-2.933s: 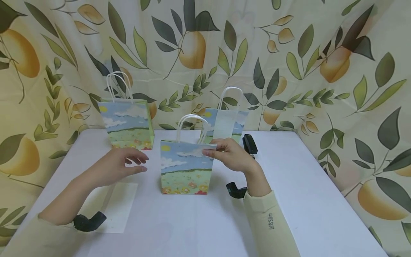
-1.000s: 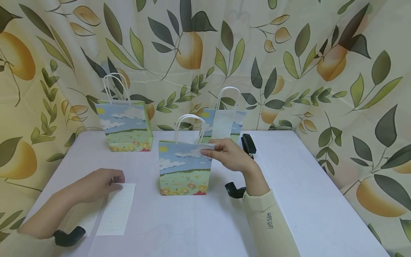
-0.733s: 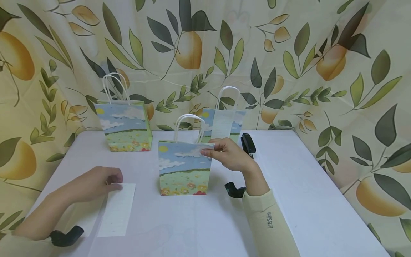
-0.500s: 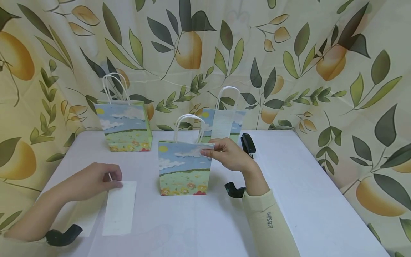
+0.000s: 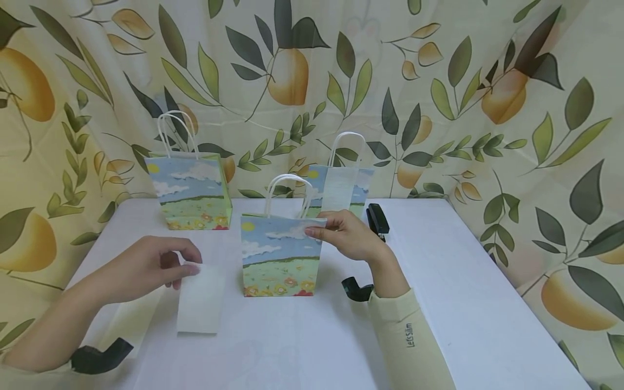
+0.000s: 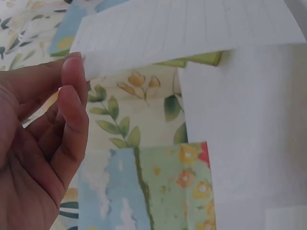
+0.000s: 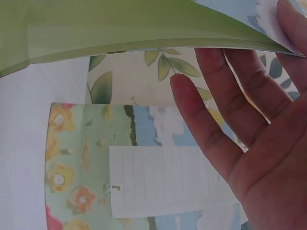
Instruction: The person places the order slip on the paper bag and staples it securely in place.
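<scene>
My left hand [image 5: 146, 268] pinches the top edge of a white slip of paper [image 5: 202, 300], which hangs tilted above the table, left of the front paper gift bag [image 5: 280, 260]. In the left wrist view, ruled lines show on the slip [image 6: 192, 28], between thumb and fingertip. That bag stands upright, printed with sky, meadow and flowers, its white handles raised. My right hand [image 5: 351, 235] grips its upper right corner, thumb on the front. In the right wrist view, the bag's green side [image 7: 120, 28] runs along the top, with several fingers spread below it.
A matching bag [image 5: 190, 189] stands at the back left. Behind my right hand, another bag [image 5: 363, 187] bears a lined slip [image 5: 338, 187] on its front. A black stapler [image 5: 377, 221] lies beside it. More pale paper [image 5: 136, 319] lies on the table by my left wrist.
My left hand came down to the paper at the left, pinched a slip, then raised it and carried it right toward the front bag. My right hand kept its hold on the bag corner.
</scene>
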`<state>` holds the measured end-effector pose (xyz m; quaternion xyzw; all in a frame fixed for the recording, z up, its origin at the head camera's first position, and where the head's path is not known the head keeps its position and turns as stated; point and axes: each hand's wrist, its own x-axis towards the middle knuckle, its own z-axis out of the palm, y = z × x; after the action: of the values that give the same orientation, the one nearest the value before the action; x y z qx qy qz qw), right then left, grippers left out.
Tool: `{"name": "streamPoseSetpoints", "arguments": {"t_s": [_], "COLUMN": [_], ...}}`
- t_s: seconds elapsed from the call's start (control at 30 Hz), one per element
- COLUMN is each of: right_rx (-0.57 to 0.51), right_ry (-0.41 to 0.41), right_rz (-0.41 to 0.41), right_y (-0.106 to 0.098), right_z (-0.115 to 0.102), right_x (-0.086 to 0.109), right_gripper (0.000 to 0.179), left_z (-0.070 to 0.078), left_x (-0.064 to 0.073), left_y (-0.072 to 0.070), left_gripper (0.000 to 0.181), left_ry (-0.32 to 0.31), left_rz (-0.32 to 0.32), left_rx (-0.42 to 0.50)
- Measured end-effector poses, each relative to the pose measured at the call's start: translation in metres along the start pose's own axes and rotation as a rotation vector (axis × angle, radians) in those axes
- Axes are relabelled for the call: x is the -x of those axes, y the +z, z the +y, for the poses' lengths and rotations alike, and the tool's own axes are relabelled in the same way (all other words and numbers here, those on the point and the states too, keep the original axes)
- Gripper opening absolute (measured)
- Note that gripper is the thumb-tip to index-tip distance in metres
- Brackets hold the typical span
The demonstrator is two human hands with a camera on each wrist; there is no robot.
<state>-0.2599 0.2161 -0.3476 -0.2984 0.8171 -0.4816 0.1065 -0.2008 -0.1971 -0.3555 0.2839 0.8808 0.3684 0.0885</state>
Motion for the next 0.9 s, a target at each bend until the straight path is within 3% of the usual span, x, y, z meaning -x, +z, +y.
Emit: {"name": "streamPoseSetpoints", "arguments": {"t_s": [0.1,0.33,0.57,0.9], "right_rx": [0.002,0.011,0.020,0.017], "right_ry": [0.006,0.001,-0.007,-0.025], "right_rz": [0.001,-0.002,-0.002,-0.008], "right_y": [-0.001,-0.001,-0.001,-0.001], "right_z": [0.000,0.002,0.001,0.001], "right_x": [0.000,-0.001,-0.001,0.001], "right_gripper": [0.023,0.022,0.022,0.024], "left_z": [0.010,0.026,0.028,0.026], "left_x": [-0.003,-0.015,-0.034,-0.057], "left_y": [0.002,0.013,0.028,0.045], "left_gripper": [0.014,0.015,0.013,0.015], "left_ry": [0.031,0.026,0.079,0.116], "left_rz": [0.051,0.206,0.406,0.592], "left_rx": [-0.005,-0.019,-0.048,-0.157]}}
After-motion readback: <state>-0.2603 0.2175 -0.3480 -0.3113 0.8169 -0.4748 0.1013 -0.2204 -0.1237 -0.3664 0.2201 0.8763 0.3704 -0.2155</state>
